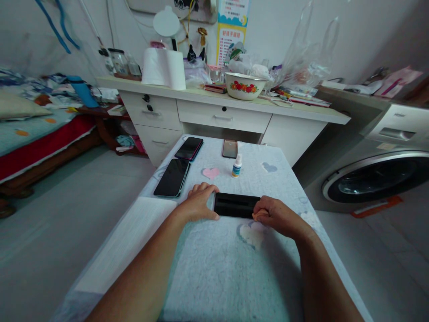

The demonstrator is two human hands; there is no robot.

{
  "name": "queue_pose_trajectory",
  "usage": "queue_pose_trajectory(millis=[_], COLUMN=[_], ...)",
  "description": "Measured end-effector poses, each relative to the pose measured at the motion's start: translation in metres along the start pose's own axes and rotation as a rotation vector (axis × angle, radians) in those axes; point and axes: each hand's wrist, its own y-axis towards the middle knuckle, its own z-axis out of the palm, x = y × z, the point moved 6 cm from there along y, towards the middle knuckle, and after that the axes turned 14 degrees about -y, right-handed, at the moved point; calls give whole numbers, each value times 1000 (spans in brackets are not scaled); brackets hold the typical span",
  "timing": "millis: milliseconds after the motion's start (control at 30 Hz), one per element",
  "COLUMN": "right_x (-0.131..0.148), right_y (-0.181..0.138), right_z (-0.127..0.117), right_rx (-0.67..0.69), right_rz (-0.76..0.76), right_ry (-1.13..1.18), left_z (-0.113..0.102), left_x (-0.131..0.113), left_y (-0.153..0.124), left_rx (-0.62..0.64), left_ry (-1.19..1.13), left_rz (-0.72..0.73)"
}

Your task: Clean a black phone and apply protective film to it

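Note:
A black smartphone (236,205) lies sideways on the cloth-covered table, its dark screen facing up. My left hand (200,203) grips its left end, thumb at the near corner and fingers at the far corner. At the other end, my right hand (279,216) has its fingers closed on a small orange cloth (260,215), which is pressed against the screen. Just beyond the phone stands a small white spray bottle (236,166) with a blue label. Two more dark phones, a nearer one (172,178) and a farther one (189,148), lie to the left. A smaller phone or case (229,149) is farther back.
A white desk (221,117) with drawers stands behind the table, bearing a paper roll (163,67), a flowered enamel bowl (244,86) and plastic bags. On the right is a front-loading washing machine (398,134); a bed (36,129) is at the left.

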Motion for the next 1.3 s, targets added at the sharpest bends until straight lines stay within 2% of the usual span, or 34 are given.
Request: queue_pose_trajectory(millis=[200, 467, 667, 867, 1133, 1300], right_x=[-6, 21, 41, 41, -3, -13], right_y=[-1, 11, 19, 23, 20, 21], right_z=[1, 10, 23, 27, 13, 10], right_rx=[15, -62, -188, -220, -245, -299], right_rz=[38, -41, -110, -112, 108, 268], right_ry=[-12, -12, -57, -52, -104, -152], left_z=[1, 1, 1, 1, 1, 0], left_x=[-1, 1, 1, 0, 1, 0], left_y=[0, 1, 0, 0, 0, 0], left_rx=[14, -5, -10, -11, -1, -4], left_ry=[10, 14, 15, 18, 0, 2], left_rz=[-18, -7, -3, -5, -21, 1])
